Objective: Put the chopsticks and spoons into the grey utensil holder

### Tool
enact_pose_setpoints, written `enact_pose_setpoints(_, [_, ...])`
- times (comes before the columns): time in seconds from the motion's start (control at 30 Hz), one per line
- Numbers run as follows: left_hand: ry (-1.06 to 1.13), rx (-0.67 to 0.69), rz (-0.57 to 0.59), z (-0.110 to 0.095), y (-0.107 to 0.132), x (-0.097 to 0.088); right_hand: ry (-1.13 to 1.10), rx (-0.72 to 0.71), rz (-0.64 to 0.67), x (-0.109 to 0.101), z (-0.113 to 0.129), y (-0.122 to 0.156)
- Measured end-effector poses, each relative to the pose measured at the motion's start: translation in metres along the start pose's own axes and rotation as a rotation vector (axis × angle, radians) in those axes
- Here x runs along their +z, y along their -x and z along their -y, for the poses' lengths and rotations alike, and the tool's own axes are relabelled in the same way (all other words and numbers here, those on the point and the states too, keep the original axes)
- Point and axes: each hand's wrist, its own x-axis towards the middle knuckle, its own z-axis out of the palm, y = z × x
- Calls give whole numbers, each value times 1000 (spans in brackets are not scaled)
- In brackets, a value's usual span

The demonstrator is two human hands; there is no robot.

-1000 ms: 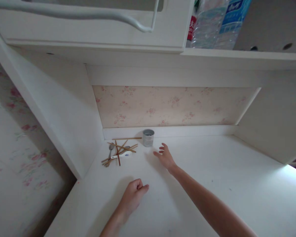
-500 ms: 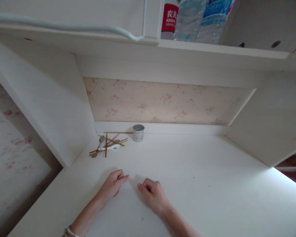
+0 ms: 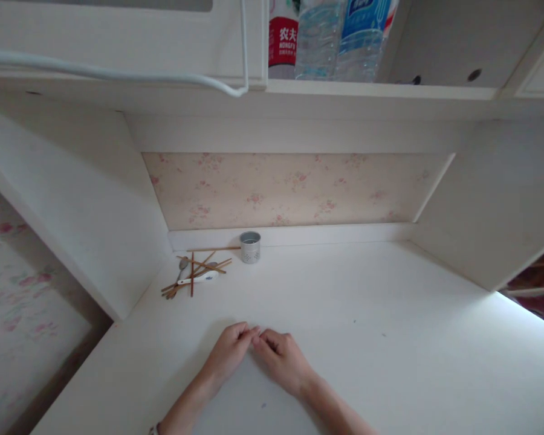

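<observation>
My left hand [image 3: 229, 351] and my right hand [image 3: 281, 359] rest side by side on the white desk [image 3: 390, 338], fingers curled and fingertips touching each other. Nothing shows in either hand. Far ahead, a small grey perforated metal cup [image 3: 250, 247] stands upright against the back ledge. To its left lies a loose pile of wooden chopsticks [image 3: 199, 269], with a white ceramic spoon [image 3: 198, 279] and a metal spoon [image 3: 182, 266] among them. Both hands are well short of the pile and the cup.
A white side panel [image 3: 81, 205] walls off the left of the desk. Floral wallpaper [image 3: 290, 187] backs it. An overhead shelf [image 3: 381, 90] carries plastic water bottles [image 3: 340, 36]. A white cable [image 3: 118, 72] runs under the upper cabinet.
My right hand drew back from near the cup to the front of the desk. Both hands then closed in until their fingertips met. The view shifted slightly.
</observation>
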Motion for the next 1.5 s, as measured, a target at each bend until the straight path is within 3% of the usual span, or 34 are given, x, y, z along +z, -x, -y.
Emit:
enact_pose_setpoints(0.6, [-52, 30, 44, 0, 6, -1, -136, 85, 22, -3, -1, 1])
enact_pose_setpoints(0.8, [31, 53, 58, -2, 10, -2, -169, 96, 39, -3, -3, 0])
enact_pose_setpoints(1.0, [2, 152, 122, -5, 12, -1, -158, 105, 38, -2, -7, 0])
enact_pose_setpoints(1.5, [-38, 219, 148, -5, 14, -1, -89, 69, 45, -2, -3, 3])
